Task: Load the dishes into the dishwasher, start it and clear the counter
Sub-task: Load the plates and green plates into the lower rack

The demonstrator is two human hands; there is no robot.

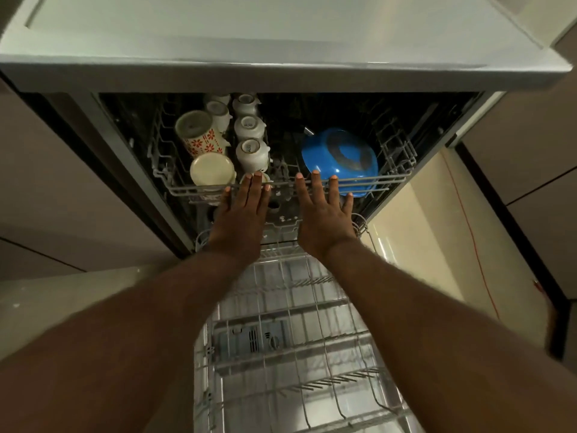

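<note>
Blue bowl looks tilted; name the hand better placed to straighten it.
Probably the right hand: its fingers lie on the rack rail at the blue bowl; the left hand fronts the cups.

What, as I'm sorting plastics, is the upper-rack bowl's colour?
Blue; the bowl shows best in the head view.

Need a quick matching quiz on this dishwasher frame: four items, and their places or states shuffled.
Items:
1. blue bowl
2. floral mug
3. lower rack
4. left hand and right hand

Places or states:
A. pulled out, no dishes seen in it
B. fingers straight, tips at the front rail of the upper rack
C. upper rack, left side
D. upper rack, right side

Pairs: 1-D, 2-C, 3-A, 4-B
</note>
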